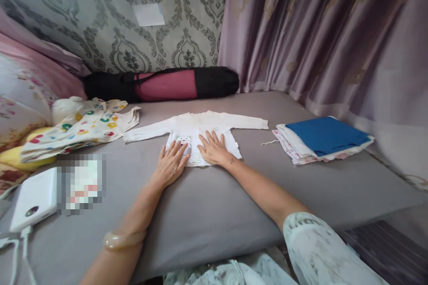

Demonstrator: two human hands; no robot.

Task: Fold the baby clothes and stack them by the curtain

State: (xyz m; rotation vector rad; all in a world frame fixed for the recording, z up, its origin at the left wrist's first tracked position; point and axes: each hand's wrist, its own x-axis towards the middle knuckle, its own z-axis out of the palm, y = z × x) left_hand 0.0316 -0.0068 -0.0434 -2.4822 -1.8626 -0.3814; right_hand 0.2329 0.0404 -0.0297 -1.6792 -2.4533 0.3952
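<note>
A small white long-sleeved baby shirt point(194, 127) lies spread out on the grey surface, its sleeves stretched to either side. Flat on its lower left part, beside a printed animal face, rests my left hand point(172, 160), fingers spread. My right hand point(213, 148) presses on the middle and right of the shirt with its fingers apart. Both palms hide some of the shirt's front. Neither hand grips anything. To the right sits a stack of folded clothes point(329, 136) with a blue piece on top.
A cream garment with colourful prints point(83, 124) lies in a heap at the left. Nearer stands a white power bank point(36, 200) with cables. A black and maroon long bag point(167, 84) lies along the wall. Purple curtains point(284, 31) hang at the right.
</note>
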